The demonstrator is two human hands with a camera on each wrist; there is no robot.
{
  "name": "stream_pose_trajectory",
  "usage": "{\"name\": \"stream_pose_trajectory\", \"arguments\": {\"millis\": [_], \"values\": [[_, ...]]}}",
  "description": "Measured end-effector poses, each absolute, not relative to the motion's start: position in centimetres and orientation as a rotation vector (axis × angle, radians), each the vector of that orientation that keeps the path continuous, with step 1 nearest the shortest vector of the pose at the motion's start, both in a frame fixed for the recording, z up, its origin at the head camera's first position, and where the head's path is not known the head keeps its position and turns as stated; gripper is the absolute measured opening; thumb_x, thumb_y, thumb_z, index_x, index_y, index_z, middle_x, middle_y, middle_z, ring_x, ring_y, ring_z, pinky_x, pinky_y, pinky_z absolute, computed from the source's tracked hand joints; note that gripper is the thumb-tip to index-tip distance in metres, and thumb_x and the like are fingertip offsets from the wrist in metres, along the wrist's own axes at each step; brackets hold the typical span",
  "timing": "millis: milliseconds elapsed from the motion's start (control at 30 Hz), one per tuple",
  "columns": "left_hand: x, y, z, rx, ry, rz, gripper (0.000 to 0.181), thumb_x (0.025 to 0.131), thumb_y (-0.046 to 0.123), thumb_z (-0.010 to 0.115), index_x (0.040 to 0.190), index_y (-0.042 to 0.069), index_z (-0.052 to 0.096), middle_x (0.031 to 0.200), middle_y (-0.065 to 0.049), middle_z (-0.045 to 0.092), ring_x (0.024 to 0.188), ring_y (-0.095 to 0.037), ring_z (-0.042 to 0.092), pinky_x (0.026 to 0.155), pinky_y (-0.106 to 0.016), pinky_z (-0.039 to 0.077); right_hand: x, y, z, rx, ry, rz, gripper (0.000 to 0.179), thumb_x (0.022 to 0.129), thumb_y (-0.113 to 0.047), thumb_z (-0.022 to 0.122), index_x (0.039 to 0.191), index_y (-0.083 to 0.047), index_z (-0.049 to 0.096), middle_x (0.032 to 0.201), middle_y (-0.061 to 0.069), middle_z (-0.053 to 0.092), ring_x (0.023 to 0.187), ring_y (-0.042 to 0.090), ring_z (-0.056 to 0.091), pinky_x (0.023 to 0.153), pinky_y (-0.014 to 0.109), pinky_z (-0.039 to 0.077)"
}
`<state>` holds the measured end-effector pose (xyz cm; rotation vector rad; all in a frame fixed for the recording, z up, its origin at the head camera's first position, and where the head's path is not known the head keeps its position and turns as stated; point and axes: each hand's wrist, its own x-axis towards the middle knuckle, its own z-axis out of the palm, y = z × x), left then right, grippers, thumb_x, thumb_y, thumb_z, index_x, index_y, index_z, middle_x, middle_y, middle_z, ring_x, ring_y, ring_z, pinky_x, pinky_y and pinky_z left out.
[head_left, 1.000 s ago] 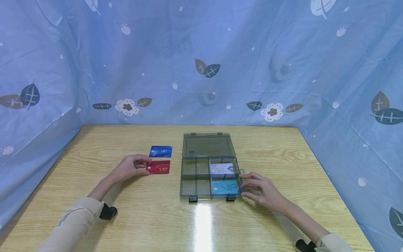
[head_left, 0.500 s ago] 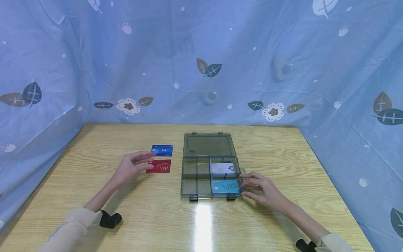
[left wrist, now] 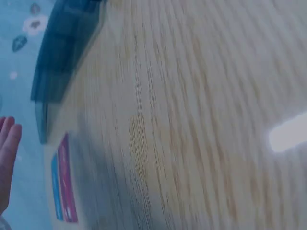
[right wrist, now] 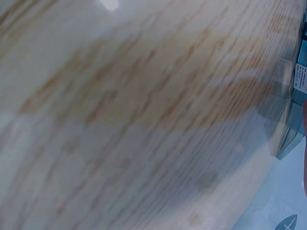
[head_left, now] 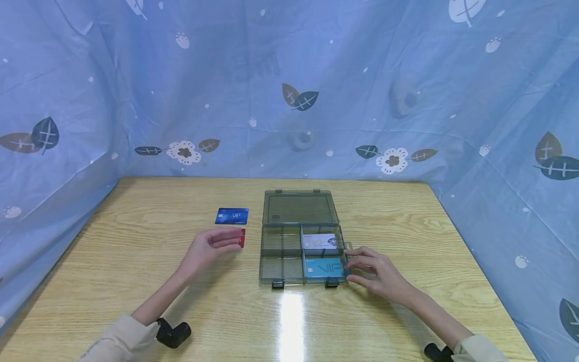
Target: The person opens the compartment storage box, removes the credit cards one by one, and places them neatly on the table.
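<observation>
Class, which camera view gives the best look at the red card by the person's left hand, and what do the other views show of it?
The head view: the red card is sharp beside the left hand, whose fingers cover most of it. The left wrist view shows it blurred and edge-on. The right wrist view shows none of it.

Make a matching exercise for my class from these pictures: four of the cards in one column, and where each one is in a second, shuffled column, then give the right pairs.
Things:
1. dark blue card
2. red card
3. white card
4. light blue card

Places:
A. in the near right compartment of the box
B. in the left hand, lifted off the table
C. flat on the table, left of the open lid
D. in the far right compartment of the box

Pairs: 1-C, 2-B, 3-D, 4-A
</observation>
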<state>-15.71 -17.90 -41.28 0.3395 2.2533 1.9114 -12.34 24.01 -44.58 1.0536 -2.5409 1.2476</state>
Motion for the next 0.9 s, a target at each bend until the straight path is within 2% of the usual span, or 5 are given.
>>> {"name": "stream_pose_trajectory", "arguments": {"millis": [200, 333, 433, 667, 900], "values": [[-14.9, -16.3, -41.0, 0.334, 2.213, 1.922, 0.044, 0.085, 0.002, 0.07, 0.126, -0.009, 0.057, 0.125, -0.03, 0.057, 0.112, -0.042, 0.057, 0.086, -0.026, 0.052, -12.3, 24.0, -44.5, 1.053, -2.536, 1.258, 0.017, 0.08, -0.002, 0.076, 0.095, -0.007, 0.069, 0.114, 0.017, 0.061, 0.094, 0.03, 0.065, 0.074, 0.035, 0.057], [-14.3, -15.3, -40.9, 0.334, 2.253, 1.876, 0.043, 0.085, 0.008, 0.072, 0.124, -0.004, 0.06, 0.122, -0.022, 0.062, 0.11, -0.035, 0.061, 0.087, -0.025, 0.052, -12.4, 23.9, -44.5, 1.049, -2.545, 1.259, 0.016, 0.08, -0.003, 0.076, 0.095, -0.006, 0.069, 0.114, 0.017, 0.061, 0.095, 0.03, 0.065, 0.075, 0.035, 0.057], [-14.0, -14.5, -40.7, 0.33, 2.245, 1.874, 0.044, 0.085, 0.01, 0.073, 0.124, -0.004, 0.06, 0.122, -0.02, 0.063, 0.109, -0.031, 0.063, 0.087, -0.026, 0.052, -12.4, 23.9, -44.6, 1.047, -2.545, 1.264, 0.016, 0.08, -0.003, 0.076, 0.094, -0.006, 0.069, 0.114, 0.016, 0.061, 0.095, 0.031, 0.065, 0.075, 0.035, 0.057], [-13.7, -12.8, -40.7, 0.338, 2.182, 1.885, 0.047, 0.084, 0.01, 0.074, 0.124, -0.007, 0.059, 0.122, -0.025, 0.061, 0.109, -0.037, 0.061, 0.087, -0.027, 0.052, -12.4, 23.9, -44.6, 1.052, -2.543, 1.265, 0.016, 0.08, -0.003, 0.076, 0.095, -0.006, 0.069, 0.114, 0.017, 0.061, 0.095, 0.032, 0.064, 0.075, 0.036, 0.056], [-13.5, -11.2, -41.0, 0.366, 2.098, 1.879, 0.046, 0.084, 0.008, 0.073, 0.125, -0.008, 0.058, 0.123, -0.025, 0.06, 0.11, -0.037, 0.061, 0.088, -0.028, 0.052, -12.3, 24.0, -44.6, 1.045, -2.549, 1.267, 0.016, 0.08, -0.003, 0.076, 0.094, -0.006, 0.069, 0.114, 0.017, 0.061, 0.096, 0.032, 0.065, 0.075, 0.036, 0.056]]}}
